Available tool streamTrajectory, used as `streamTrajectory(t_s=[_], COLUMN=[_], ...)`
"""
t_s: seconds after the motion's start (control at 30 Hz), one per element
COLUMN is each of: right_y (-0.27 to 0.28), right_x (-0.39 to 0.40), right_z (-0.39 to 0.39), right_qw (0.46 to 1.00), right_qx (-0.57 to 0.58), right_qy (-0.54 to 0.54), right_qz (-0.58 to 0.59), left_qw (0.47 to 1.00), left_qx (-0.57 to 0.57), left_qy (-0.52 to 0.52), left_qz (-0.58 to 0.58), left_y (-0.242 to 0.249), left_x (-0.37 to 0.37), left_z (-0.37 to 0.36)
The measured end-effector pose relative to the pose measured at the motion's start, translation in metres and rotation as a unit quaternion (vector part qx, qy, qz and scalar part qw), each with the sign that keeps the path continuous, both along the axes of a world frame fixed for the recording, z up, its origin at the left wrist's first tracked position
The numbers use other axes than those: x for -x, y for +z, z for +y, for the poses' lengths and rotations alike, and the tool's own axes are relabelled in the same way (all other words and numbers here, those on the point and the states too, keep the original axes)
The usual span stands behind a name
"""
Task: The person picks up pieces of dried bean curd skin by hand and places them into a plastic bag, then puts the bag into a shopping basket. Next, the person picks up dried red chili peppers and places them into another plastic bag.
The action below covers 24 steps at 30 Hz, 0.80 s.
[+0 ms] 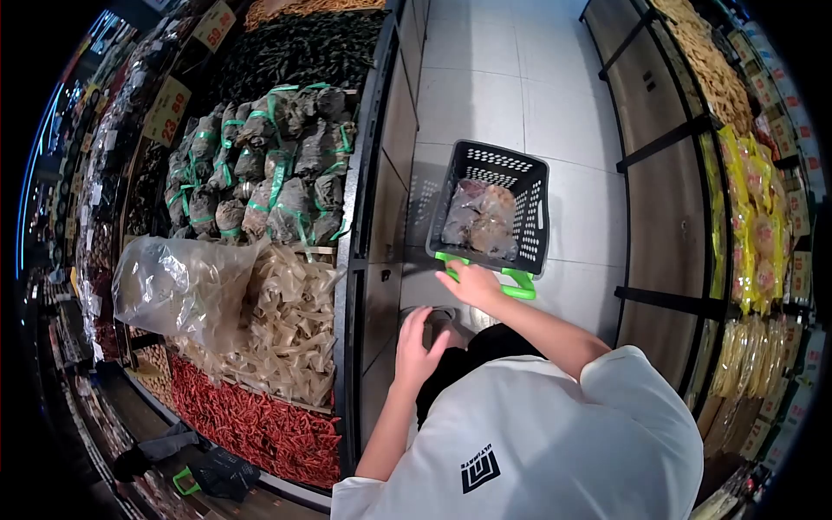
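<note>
A dark grey shopping basket (539,208) with perforated walls stands ahead of me, over the tiled floor. Clear plastic bags of food (482,218) lie inside it. Over its bright green handle (518,291) is my right hand (474,287), closed round the bar, with green showing on either side. My left hand (419,348) hangs free beside the shelf, its fingers apart and nothing in them. Closest to it on the display are pale, folded dried strips (295,325) and a big crumpled clear plastic bag (186,286).
Bundles tied with green ribbon (269,173) fill the left display, above red dried chillies (251,416). Its dark edge (347,260) runs along the aisle. Shelves with yellow packets (754,217) line the right side. Another person with a basket (221,475) is at lower left.
</note>
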State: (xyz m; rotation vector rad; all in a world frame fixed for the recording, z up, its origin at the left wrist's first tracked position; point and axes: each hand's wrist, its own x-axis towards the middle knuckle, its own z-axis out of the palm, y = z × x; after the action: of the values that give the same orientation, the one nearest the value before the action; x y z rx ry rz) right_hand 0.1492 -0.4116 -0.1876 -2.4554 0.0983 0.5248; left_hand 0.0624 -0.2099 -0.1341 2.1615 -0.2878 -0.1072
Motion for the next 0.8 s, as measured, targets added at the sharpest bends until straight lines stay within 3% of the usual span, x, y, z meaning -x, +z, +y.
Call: streamTrajectory(t_s=[0.13,0.17,0.23,0.27,0.3,0.37,0.47,0.5,0.53,0.57,0.67,0.8], right_y=[0.003,0.002,0.000,0.007,-0.002,-0.032,-0.064,-0.070,-0.080,-0.089,-0.122,-0.179], right_x=[0.046,0.058,0.081,0.091,0.103,0.129,0.150,0.151,0.150,0.143,0.114,0.030], right_z=[-0.018,-0.028,-0.058,-0.078,-0.094,-0.131,-0.190,-0.207,-0.216,-0.220,-0.226,-0.192], right_qw=[0.985,0.986,0.945,0.939,0.922,0.909,0.913,0.933,0.946,0.947,0.970,0.998], right_qx=[-0.145,-0.148,-0.267,-0.335,-0.370,-0.366,-0.303,-0.225,-0.146,-0.143,-0.092,0.020], right_qy=[0.080,0.070,0.047,-0.035,-0.109,-0.187,-0.266,-0.277,-0.287,-0.286,-0.223,-0.050], right_qz=[-0.039,-0.041,-0.180,-0.063,-0.043,-0.068,-0.063,-0.049,-0.033,-0.031,-0.008,0.034], left_qw=[0.989,0.991,0.993,0.993,0.993,0.984,0.965,0.948,0.956,0.961,0.967,0.972], left_qx=[-0.020,-0.025,-0.065,-0.076,-0.075,-0.151,-0.240,-0.295,-0.260,-0.224,-0.198,-0.187], left_qy=[0.144,0.134,0.070,0.036,0.033,-0.062,-0.071,-0.086,-0.066,-0.046,-0.062,-0.054], left_qz=[0.004,0.004,-0.071,-0.080,-0.080,-0.070,-0.080,-0.080,-0.119,-0.156,-0.145,-0.132], left_y=[-0.023,-0.025,-0.032,-0.039,-0.039,-0.040,-0.059,-0.058,-0.061,-0.066,-0.064,-0.079], left_x=[-0.001,0.000,0.000,-0.001,0.001,-0.001,0.011,0.015,0.018,0.021,0.027,0.042], left_z=[-0.048,-0.057,-0.075,-0.083,-0.092,-0.107,-0.122,-0.121,-0.119,-0.115,-0.103,-0.088])
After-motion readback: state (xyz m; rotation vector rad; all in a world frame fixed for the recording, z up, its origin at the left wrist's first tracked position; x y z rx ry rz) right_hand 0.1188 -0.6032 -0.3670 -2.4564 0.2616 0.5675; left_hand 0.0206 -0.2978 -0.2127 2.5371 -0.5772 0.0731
